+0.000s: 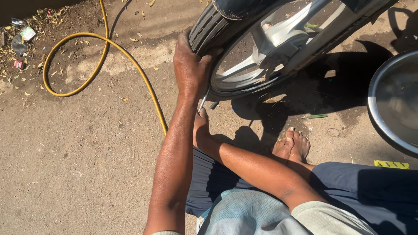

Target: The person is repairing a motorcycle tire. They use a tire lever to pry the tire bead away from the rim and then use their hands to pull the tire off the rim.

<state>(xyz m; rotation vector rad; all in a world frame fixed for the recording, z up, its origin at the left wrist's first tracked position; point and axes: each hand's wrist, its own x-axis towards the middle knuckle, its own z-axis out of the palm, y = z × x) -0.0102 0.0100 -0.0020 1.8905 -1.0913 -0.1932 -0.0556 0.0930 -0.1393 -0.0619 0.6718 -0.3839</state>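
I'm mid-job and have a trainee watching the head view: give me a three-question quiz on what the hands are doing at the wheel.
1. True or false: the left hand grips the tyre.
2. What does the right hand hold? A) a thin metal tool B) the yellow hose C) the steel basin
3. Fill in: the yellow hose lies looped on the ____.

Key
1. True; it wraps over the tread.
2. A; the thin metal tool points up at the rim.
3. Ground, left of the wheel; neither hand touches it.
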